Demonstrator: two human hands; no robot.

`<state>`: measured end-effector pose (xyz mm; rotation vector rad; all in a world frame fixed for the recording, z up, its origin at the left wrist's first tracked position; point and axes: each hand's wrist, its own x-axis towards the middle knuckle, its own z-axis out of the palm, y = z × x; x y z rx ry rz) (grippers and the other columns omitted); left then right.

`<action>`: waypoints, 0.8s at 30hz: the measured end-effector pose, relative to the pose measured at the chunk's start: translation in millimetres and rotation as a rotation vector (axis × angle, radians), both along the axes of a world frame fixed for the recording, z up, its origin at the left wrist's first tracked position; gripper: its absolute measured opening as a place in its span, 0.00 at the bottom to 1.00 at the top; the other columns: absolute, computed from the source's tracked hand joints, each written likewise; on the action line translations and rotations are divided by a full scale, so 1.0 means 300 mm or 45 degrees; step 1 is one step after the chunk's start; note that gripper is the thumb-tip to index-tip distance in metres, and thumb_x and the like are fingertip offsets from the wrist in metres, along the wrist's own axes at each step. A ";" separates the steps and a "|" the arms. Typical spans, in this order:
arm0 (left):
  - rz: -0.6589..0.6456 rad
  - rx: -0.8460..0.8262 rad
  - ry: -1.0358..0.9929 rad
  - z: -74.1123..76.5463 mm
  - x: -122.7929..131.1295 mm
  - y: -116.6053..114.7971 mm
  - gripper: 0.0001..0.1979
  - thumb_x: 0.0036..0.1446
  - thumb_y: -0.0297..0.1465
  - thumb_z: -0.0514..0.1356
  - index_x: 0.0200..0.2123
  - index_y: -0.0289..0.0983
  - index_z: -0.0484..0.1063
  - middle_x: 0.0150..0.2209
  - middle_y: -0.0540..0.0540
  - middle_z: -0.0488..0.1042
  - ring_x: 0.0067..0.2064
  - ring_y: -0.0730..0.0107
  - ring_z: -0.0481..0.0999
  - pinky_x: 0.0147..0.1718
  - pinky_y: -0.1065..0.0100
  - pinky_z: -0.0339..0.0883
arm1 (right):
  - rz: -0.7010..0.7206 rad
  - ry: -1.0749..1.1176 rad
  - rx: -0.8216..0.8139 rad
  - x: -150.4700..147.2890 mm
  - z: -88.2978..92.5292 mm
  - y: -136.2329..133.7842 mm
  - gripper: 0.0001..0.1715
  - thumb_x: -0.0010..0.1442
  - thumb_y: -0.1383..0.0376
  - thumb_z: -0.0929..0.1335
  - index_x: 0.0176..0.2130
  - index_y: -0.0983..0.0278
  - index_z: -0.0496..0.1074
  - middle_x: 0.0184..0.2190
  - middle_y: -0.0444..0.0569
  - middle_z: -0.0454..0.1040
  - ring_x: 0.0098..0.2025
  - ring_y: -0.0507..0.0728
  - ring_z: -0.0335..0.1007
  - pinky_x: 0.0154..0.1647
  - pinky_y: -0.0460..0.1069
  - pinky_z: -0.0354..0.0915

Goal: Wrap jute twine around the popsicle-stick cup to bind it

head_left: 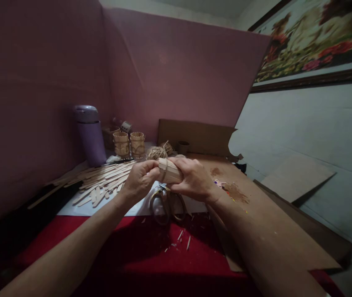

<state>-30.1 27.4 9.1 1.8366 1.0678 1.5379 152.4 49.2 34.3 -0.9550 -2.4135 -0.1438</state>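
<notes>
A small cup-shaped piece made of pale wooden sticks [172, 171] lies tilted on its side between my hands, with twine around it near its left end. My right hand [194, 177] is wrapped round its right part. At the left end, my left hand [141, 178] has thumb and forefinger pinched together at the twine; whether a loose strand is between them is too small to tell. Scissors with large looped handles [161, 206] stand out just below the piece. Behind it sits a ball of twine [156, 153].
Many flat wooden sticks [106, 181] are spread on white paper at the left. Behind them stand a purple bottle [91, 138] and two wooden cups [137, 145]. Cardboard [256, 218] covers the right side. Wood scraps [188, 242] dot the red cloth [126, 251].
</notes>
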 end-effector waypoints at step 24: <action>0.673 0.875 0.979 0.010 0.012 -0.039 0.08 0.56 0.21 0.54 0.31 0.38 0.70 0.40 0.39 0.71 0.50 0.50 0.61 0.50 0.48 0.57 | -0.063 -0.149 0.130 -0.009 -0.014 -0.005 0.33 0.50 0.57 0.71 0.54 0.62 0.65 0.47 0.53 0.75 0.46 0.63 0.68 0.44 0.54 0.57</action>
